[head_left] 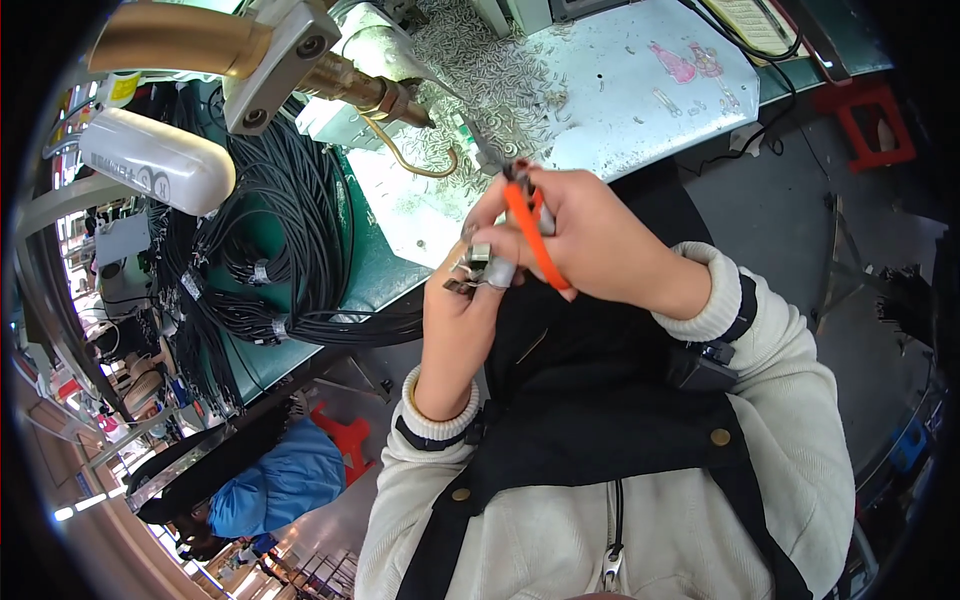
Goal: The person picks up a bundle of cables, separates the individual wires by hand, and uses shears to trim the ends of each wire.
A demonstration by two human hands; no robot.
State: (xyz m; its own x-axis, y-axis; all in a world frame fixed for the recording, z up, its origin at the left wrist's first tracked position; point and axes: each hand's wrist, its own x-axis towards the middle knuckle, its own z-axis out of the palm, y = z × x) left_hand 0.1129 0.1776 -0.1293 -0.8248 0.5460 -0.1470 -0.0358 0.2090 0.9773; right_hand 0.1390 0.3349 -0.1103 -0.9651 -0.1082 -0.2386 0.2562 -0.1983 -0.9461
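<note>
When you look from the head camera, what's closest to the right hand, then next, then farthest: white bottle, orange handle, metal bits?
From the right hand:
1. Orange handle: in its grip.
2. Metal bits: ahead, slightly left.
3. White bottle: far left.

Factory workshop, machine [375,95], coiled black cables [290,210], metal pieces [490,60]

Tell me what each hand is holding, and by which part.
The right hand grips an orange-handled tool by its handle; the left hand holds small metal parts near its thumb, exact grip unclear.
</note>
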